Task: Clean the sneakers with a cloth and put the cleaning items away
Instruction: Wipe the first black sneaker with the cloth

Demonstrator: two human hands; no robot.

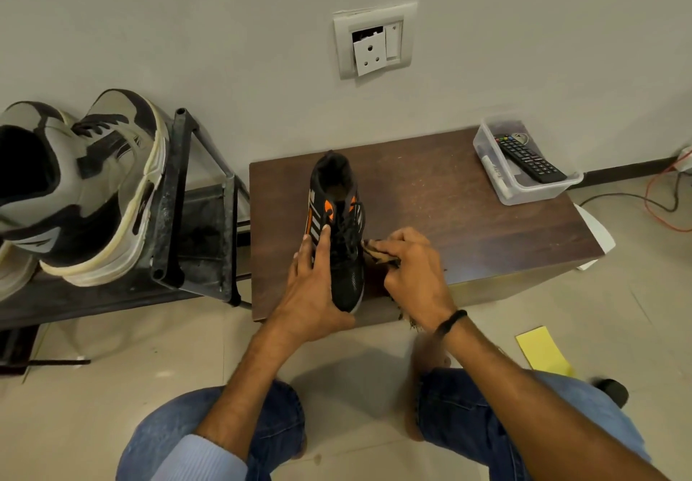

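Dark wooden table (468,218), tiled floor (112,349)

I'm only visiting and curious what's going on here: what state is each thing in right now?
black sneaker, upright on the table
left hand, holds the sneaker's toe end
right hand, grips the cloth against the sneaker's side
cloth, bunched up
plastic box, lidless, remote inside
wall socket, plate loose and tilted
grey sneakers, resting on the rack
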